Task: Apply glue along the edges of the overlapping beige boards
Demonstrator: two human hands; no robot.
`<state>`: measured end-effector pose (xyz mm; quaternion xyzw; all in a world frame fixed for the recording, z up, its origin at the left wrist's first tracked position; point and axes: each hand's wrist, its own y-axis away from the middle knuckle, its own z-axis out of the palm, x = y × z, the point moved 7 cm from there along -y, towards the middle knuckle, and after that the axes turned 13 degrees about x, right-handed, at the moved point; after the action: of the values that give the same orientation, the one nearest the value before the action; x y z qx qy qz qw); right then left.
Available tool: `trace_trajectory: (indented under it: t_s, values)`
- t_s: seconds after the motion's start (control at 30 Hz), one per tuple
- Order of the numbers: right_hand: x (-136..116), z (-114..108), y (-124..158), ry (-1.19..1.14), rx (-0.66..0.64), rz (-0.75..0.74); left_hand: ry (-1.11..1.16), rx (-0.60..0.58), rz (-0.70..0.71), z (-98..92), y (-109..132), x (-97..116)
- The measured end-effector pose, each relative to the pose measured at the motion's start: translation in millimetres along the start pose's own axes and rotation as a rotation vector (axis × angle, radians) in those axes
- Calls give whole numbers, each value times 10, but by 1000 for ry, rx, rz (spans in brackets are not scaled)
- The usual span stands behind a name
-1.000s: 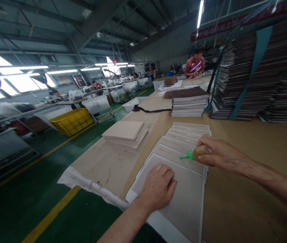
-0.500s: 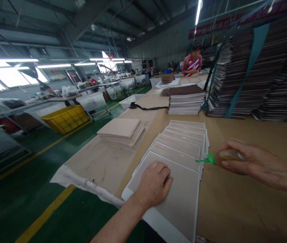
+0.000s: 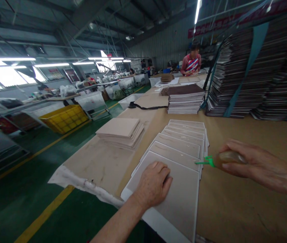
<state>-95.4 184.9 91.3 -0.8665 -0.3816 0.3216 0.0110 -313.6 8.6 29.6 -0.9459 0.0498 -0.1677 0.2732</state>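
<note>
While the left hand (image 3: 153, 185) pressed flat on the nearest grey board (image 3: 173, 199) at lower centre, the right hand (image 3: 252, 163) gripped a glue bottle (image 3: 225, 158); the board looked stiff, light, best lifted by its edges.

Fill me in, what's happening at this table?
A person works over a fanned row of grey boards on a paper-covered table. The left hand rests flat on the nearest board. The right hand grips a small bottle with a green nozzle, its tip at the right edge of the row. A stack of beige sheets lies to the left, tall dark stacks behind. Another person works at the far end.
</note>
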Motion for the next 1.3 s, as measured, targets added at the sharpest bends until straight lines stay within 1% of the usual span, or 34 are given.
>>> trace_trajectory:
  t_s: [0.1,0.17,0.23,0.43,0.57,0.63,0.77,0.87,0.97,1.03,1.13,1.2,1.3]
  values:
    - [113,-82,99,15,19,49,7,-7,-5,-8,-3,5]
    - [115,-63,113,4,31,52,5,-9,-8,-14,-4,2]
    - [61,-2,84,-13,37,31,-1,-8,-9,-18,-5,-1]
    - [-159,257,-153,-51,65,-37,-18,-4,-8,1,0,-4]
    - [-311,437,-357,-59,39,-76,-17,-5,-3,15,9,-10]
    - [-374,484,-450,-54,27,-91,-17,-4,-1,11,11,-8]
    - [-401,458,-520,-48,-19,-109,-21,-4,1,-5,7,3]
    - [-362,375,-461,-47,-49,-123,-15,-10,4,-5,1,10]
    - [-344,343,-416,-33,-29,-117,-11,-14,3,-2,-5,13]
    - [-374,399,-435,-26,-5,-120,-13,-14,3,-5,-8,16]
    - [-449,552,-530,-27,23,-130,-25,-14,10,-17,-11,25]
    - [-477,615,-592,-27,34,-127,-35,-16,19,-22,-11,29]
    - [-468,577,-588,-32,4,-135,-49,-18,30,-14,-7,22]
